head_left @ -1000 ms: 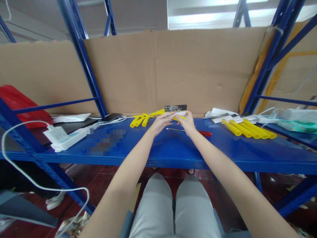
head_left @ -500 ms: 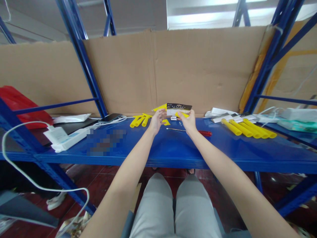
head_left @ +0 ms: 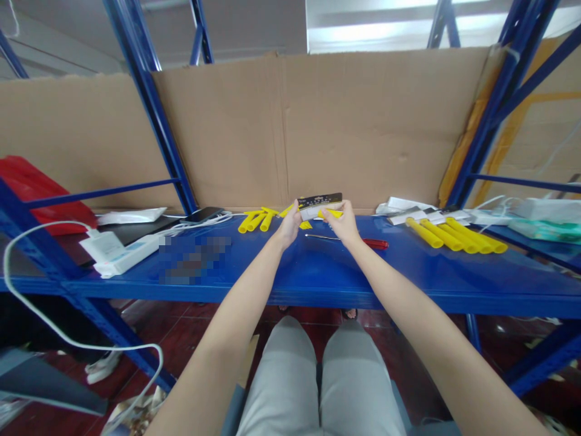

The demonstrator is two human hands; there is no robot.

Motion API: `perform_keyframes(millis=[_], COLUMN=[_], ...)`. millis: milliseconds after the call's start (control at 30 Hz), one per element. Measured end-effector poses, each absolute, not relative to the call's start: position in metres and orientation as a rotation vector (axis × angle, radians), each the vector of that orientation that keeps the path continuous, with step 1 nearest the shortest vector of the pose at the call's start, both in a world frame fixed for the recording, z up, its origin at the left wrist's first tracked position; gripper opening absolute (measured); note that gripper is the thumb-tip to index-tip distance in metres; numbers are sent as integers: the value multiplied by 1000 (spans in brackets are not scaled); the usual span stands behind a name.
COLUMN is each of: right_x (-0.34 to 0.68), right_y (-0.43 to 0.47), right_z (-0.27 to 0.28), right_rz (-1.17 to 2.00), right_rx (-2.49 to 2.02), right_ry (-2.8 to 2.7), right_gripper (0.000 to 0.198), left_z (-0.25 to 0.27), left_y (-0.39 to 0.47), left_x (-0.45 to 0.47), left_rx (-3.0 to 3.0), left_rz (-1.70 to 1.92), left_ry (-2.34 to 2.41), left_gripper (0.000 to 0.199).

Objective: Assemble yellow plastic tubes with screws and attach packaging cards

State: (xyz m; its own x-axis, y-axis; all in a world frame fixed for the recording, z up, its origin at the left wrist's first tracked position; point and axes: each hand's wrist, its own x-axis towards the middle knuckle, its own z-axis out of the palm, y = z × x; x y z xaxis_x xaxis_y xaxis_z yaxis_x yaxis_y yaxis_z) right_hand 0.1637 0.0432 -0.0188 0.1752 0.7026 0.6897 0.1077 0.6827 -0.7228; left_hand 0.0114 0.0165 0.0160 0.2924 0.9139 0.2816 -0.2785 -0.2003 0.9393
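Observation:
A packaging card (head_left: 320,199) with a black printed top and a pale lower part is held up above the blue shelf, tilted back. My left hand (head_left: 288,231) is closed on its left edge. At the card's lower right, my right hand (head_left: 344,225) pinches a short yellow piece (head_left: 330,214), pressed against or attached to the card; I cannot tell which. A screwdriver (head_left: 373,244) with a red handle lies below my right hand, its shaft pointing left. More yellow pieces behind my left hand are partly hidden.
Several yellow tubes with cards (head_left: 454,235) lie in a row at the right. Yellow T-shaped pieces (head_left: 256,220) rest left of my hands. A white power strip (head_left: 129,254) with cables sits further left. Cardboard (head_left: 345,121) walls off the back.
My left hand has gone from loose, spread fingers beside the card to gripping its left edge. The card has shifted slightly left and down and leans back more.

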Motion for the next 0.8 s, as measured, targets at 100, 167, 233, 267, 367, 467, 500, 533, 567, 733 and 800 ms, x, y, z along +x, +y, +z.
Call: perform_keyframes(millis=[100,167,233,267,367,467,500,533,567,733,800], right_x=[163,163,164,164,164,163,163,163,162,161,160], right_y=[44,45,47,48,47,44,43,42,41,37,36], right_z=[-18,-17,-17,-16,-15,-13,-13,-12,-12,-11,-11], right_rz=[562,576,560,555,578,599,599,598,600,673,695], right_rx=[-709,-702,-713,-718,-711,-711,-718,-726,-738,-790,-792], right_ry=[-1357,-1363,-1370,-1376,-1399,-1409,-1409,-1407,-1405,-1410,-1415], right_gripper=[53,50,47,46,46,46,45,44,43,35,33], left_z=[17,18,18,18,19,19,19,19,18,13,12], left_y=[13,13,14,14,15,15,16,16,17,25,27], left_x=[13,13,13,13,13,13,13,12,12,10,11], left_rx=[1284,1241,1207,1195,1166,1128,1114,1101,1090,1053,1031], left_rz=[1292,1354,1408,1430,1481,1510,1513,1513,1509,1467,1449], left_ry=[673,692,696,693,689,715,722,726,727,665,605], left_gripper=[55,55,55,56,56,57,56,57,57,65,68])
